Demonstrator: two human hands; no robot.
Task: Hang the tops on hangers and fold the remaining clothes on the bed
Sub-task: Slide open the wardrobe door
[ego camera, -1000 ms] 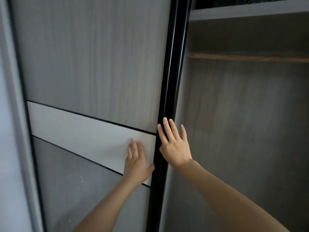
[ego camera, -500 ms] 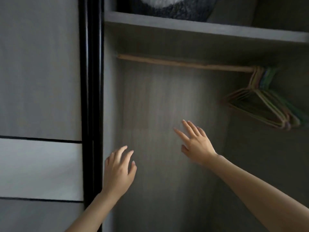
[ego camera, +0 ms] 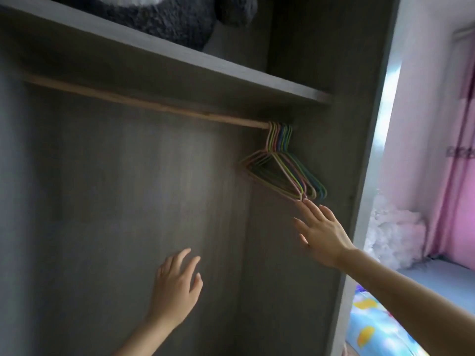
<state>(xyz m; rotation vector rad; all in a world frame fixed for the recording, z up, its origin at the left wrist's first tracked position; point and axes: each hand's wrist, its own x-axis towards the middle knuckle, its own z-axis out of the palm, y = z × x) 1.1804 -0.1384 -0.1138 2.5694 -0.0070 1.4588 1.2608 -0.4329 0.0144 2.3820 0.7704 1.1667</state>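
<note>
Hangers (ego camera: 288, 173) of thin wire, coated in pastel colours, hang in one tight bunch at the far right end of a wooden rail (ego camera: 144, 101) inside an open wardrobe (ego camera: 128, 201). Pink, yellow-green, blue and green ones can be told apart. Their hooks sit pressed side by side on the rail and their triangular frames overlap. They are more than five, but overlap and blur hide the exact number. All swing slightly out of line, lower corners pointing down and to the right.

One right hand (ego camera: 321, 232) reaches up from the lower right with its fingers straight and spread, holding nothing. Its longest fingertip is at the lowest corner of the bunch, and contact cannot be made out. One left hand (ego camera: 174, 286) is raised lower down and well to the left, before the grey back panel, with its fingers loosely apart and nothing in them.

Above the rail runs one grey shelf (ego camera: 180, 59), and on it lies one dark grey plush toy (ego camera: 164, 19) with a white patch. Past the wardrobe's right side panel hangs a pink curtain (ego camera: 457, 150), with a white fluffy heap (ego camera: 390, 232) below it. At the bottom right shows a corner of a bed (ego camera: 370, 327) in a bright printed sheet.
</note>
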